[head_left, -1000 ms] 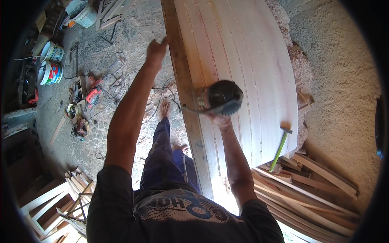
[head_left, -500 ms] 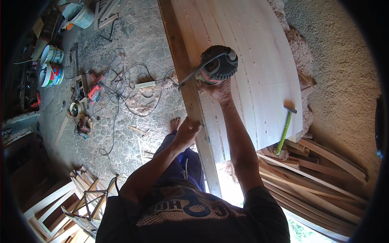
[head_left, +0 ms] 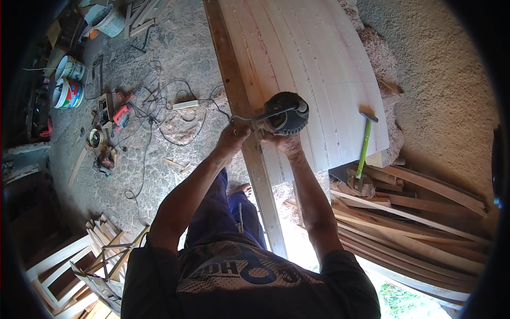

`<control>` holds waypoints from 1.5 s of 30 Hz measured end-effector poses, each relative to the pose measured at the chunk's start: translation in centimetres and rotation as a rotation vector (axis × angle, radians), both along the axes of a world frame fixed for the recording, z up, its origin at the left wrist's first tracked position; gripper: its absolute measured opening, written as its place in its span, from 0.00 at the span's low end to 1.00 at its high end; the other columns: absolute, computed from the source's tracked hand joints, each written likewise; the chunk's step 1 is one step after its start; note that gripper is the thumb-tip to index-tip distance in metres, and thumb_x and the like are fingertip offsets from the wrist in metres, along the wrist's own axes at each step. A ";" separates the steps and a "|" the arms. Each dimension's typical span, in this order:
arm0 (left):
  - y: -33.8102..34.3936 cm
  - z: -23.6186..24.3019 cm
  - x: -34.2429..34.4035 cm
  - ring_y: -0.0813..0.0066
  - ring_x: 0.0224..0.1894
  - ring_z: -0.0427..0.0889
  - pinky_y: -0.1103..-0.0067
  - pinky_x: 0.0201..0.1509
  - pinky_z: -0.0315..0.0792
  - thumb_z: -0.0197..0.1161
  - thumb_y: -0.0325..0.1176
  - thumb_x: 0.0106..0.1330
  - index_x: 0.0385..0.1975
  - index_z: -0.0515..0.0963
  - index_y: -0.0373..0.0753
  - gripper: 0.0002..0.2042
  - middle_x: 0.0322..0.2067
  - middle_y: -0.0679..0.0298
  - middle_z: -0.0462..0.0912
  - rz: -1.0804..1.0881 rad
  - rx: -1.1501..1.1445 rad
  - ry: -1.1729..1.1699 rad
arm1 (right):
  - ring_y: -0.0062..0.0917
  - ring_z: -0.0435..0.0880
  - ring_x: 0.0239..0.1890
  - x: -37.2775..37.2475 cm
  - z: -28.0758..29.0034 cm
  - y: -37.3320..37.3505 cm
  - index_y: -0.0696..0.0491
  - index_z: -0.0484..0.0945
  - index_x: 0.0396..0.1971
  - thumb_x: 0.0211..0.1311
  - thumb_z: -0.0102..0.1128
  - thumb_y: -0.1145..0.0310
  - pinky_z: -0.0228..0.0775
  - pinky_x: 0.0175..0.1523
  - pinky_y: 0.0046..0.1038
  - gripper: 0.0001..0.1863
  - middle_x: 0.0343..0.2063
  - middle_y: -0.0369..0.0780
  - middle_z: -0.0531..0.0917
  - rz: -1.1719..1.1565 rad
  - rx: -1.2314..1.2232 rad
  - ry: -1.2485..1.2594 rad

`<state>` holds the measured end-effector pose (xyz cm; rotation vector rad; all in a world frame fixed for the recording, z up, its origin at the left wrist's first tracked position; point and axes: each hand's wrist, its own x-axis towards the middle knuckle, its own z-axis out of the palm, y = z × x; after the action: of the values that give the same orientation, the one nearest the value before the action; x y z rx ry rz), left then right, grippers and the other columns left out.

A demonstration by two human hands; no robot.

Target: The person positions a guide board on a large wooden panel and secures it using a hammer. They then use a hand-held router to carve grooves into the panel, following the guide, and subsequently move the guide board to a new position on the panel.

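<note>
My right hand grips a corded power tool with a round, vented black top, low on its body. The tool stands on a pale panel of joined planks, near its left side. Along that side runs a long brown wooden beam. My left hand is closed at the beam's left edge, just left of the tool; its fingertips are hidden. The black cord leaves the tool's top and passes by my left knuckles.
A hammer with a green handle lies at the panel's near right edge. Stacked wood strips are below it, by a rough wall. Cables, a red power tool, a white power strip and buckets are on the floor to the left.
My left hand has slid forward along the beam toward the tool. The power tool sits lower in the picture, but the whole view has shifted too. My right hand keeps its grip.
</note>
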<state>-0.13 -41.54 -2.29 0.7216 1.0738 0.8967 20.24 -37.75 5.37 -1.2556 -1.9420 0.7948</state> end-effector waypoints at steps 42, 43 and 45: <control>-13.5 18.8 10.6 0.69 0.52 0.82 0.74 0.52 0.80 0.65 0.24 0.68 0.66 0.65 0.32 0.27 0.57 0.55 0.75 0.132 0.617 -0.024 | 0.39 0.86 0.44 7.2 11.1 -22.6 0.50 0.74 0.51 0.32 0.79 0.61 0.77 0.52 0.38 0.38 0.40 0.44 0.86 -0.457 -0.393 0.042; -13.0 18.9 10.5 0.69 0.52 0.82 0.74 0.52 0.79 0.65 0.25 0.69 0.66 0.65 0.32 0.27 0.57 0.55 0.75 0.134 0.700 0.024 | 0.39 0.86 0.44 7.3 11.5 -22.3 0.50 0.74 0.51 0.32 0.79 0.61 0.77 0.52 0.38 0.38 0.40 0.44 0.86 -0.469 -0.386 -0.013; -11.6 19.1 10.2 0.69 0.51 0.81 0.73 0.52 0.79 0.65 0.26 0.69 0.66 0.65 0.33 0.26 0.57 0.56 0.75 0.140 0.867 0.124 | 0.39 0.86 0.44 7.3 12.6 -21.0 0.51 0.73 0.50 0.32 0.79 0.60 0.77 0.52 0.38 0.39 0.40 0.44 0.86 -0.482 -0.382 -0.094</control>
<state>10.12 -53.11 16.78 1.4389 0.8217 1.4751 27.53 -58.72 17.95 -1.9241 -1.4936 0.8827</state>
